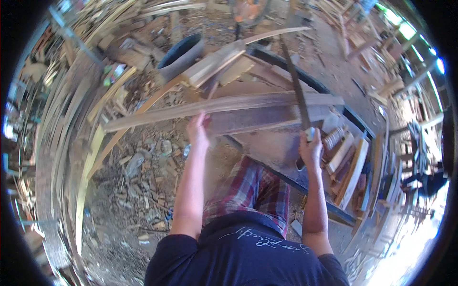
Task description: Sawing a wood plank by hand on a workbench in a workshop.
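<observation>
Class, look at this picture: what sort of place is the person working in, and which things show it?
Probably an open-air woodworking yard. The right hand grips a handsaw over a long plank steadied by the left hand, with wood offcuts littering the ground.

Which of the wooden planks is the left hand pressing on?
The long plank lying across the bench; the left hand rests on its near edge, while other planks lie untouched.

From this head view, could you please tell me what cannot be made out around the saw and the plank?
- Saw handle: hidden inside the right hand.
- Hand saw teeth: too small and blurred.
- Left hand fingertips: hidden over the long plank.
- Items on the lower shelf: blurred, bent near the rim.
</observation>
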`<state>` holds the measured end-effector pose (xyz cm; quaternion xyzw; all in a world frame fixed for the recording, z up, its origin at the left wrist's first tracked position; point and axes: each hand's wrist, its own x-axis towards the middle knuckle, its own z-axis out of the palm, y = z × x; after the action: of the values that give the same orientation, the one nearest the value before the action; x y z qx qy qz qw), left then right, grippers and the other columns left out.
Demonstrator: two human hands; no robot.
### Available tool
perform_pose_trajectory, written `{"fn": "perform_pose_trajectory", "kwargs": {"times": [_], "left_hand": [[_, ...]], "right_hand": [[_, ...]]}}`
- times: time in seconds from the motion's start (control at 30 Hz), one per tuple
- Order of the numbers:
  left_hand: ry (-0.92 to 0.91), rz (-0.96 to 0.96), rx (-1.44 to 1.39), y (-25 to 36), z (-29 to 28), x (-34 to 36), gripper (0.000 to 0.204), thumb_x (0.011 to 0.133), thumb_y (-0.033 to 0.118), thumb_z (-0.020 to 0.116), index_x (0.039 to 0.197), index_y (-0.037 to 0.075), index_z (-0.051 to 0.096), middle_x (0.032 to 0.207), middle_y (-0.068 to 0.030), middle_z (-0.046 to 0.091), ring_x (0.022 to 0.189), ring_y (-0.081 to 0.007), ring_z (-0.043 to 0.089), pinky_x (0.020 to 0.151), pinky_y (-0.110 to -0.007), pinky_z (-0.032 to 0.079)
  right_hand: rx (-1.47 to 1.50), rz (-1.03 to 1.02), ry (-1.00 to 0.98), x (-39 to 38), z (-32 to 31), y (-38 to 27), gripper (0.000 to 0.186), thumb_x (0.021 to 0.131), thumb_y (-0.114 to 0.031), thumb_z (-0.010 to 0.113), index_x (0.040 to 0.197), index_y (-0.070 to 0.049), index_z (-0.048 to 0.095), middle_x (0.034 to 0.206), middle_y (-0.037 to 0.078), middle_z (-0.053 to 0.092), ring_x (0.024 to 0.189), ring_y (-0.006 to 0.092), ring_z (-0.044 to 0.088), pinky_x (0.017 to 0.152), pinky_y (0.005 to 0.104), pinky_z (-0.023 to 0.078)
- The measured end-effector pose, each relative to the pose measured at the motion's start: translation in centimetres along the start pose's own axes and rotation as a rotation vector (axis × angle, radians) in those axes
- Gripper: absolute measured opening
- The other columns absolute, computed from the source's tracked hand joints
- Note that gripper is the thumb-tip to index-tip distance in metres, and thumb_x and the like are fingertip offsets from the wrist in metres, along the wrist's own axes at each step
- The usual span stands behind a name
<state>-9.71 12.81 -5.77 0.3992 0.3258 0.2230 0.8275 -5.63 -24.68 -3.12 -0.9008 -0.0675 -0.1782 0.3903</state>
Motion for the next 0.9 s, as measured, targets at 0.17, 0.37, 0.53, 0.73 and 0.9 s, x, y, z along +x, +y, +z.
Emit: {"fn": "perform_pose_trajectory", "kwargs": {"times": [0.17, 0.37, 0.53, 0.73, 0.9], "left_hand": [[0.495, 0.398, 0.162, 1.6, 0.5, -3.1, 0.028, 0.097, 0.03, 0.054, 0.098, 0.003, 0.054, 0.086, -0.003, 0.055, 0.083, -0.017, 0.052, 0.077, -0.035, 0.042], [-0.217, 0.756, 0.725, -1.1, 11.4, -5.9, 0.03, 0.099, 0.031, 0.058, 0.099, 0.001, 0.062, 0.091, -0.009, 0.063, 0.088, -0.0183, 0.059, 0.08, -0.033, 0.046], [-0.489, 1.054, 1.216, -6.5, 22.7, -3.3, 0.022, 0.097, 0.026, 0.055, 0.092, 0.007, 0.063, 0.095, -0.0136, 0.065, 0.091, -0.0339, 0.06, 0.084, -0.047, 0.046], [-0.257, 1.172, 1.548, -12.7, 26.2, -1.0, 0.034, 0.097, 0.031, 0.045, 0.094, 0.005, 0.068, 0.105, -0.0161, 0.066, 0.101, -0.034, 0.061, 0.091, -0.047, 0.043], [-0.103, 0.897, 1.73, -12.7, 26.7, -1.0, 0.034, 0.094, 0.023, 0.043, 0.096, 0.005, 0.072, 0.114, -0.0136, 0.067, 0.107, -0.0326, 0.062, 0.088, -0.047, 0.049]], "right_hand": [[0.056, 0.085, 0.034, 0.2, -0.1, -1.0, 0.029, 0.091, -0.022, 0.067, 0.1, -0.003, 0.048, 0.082, 0.03, 0.062, 0.084, 0.0526, 0.06, 0.064, 0.051, 0.049], [0.087, 0.205, -0.002, 0.5, -1.6, -3.9, 0.029, 0.092, -0.022, 0.066, 0.101, -0.003, 0.046, 0.084, 0.032, 0.063, 0.087, 0.0535, 0.059, 0.067, 0.0548, 0.048], [0.122, 0.223, -0.009, -0.4, -1.5, -2.9, 0.027, 0.092, -0.021, 0.063, 0.102, -0.003, 0.044, 0.084, 0.033, 0.062, 0.087, 0.0536, 0.059, 0.069, 0.057, 0.047], [0.06, 0.232, -0.029, 0.4, 1.2, -1.2, 0.028, 0.089, -0.017, 0.063, 0.104, -0.005, 0.043, 0.084, 0.028, 0.062, 0.081, 0.0486, 0.062, 0.069, 0.0556, 0.049], [0.132, 0.29, -0.091, -0.7, -1.2, -3.2, 0.025, 0.09, -0.014, 0.061, 0.105, -0.004, 0.044, 0.086, 0.027, 0.06, 0.08, 0.0476, 0.063, 0.069, 0.0555, 0.05]]}}
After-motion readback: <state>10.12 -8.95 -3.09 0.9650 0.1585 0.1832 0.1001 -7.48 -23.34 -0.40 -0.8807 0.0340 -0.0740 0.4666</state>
